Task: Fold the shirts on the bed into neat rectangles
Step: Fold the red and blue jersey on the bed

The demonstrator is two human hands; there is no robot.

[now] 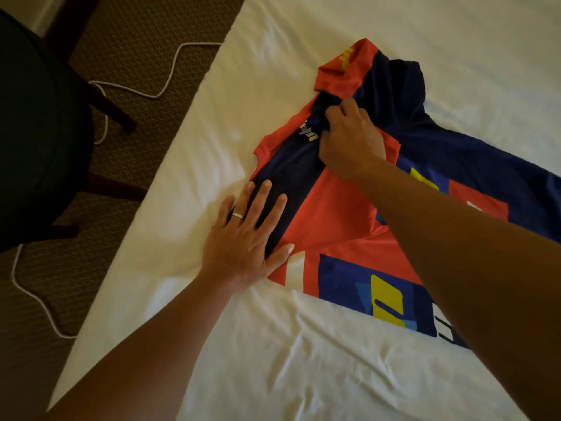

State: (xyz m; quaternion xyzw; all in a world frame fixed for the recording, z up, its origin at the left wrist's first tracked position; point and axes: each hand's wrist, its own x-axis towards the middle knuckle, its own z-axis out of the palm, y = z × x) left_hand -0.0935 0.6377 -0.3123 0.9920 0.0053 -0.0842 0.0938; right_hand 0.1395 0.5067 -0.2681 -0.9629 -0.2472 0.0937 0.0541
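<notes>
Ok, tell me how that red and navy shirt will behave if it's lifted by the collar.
The shirt probably droops limply: it already bunches under the right hand. Its smooth sheen suggests it slides easily on the sheet, likely why the left hand presses it flat.

The left hand (243, 238) lies flat, fingers spread toward one o'clock, a ring on one finger. The right hand (349, 138), at its two o'clock, has fingers curled, pinching, its forearm bare.

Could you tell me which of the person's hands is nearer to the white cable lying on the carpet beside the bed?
Left. The left hand lies flat on the shirt near the bed's edge, on the white cable side. The right hand pinches the shirt's fabric farther in.
</notes>
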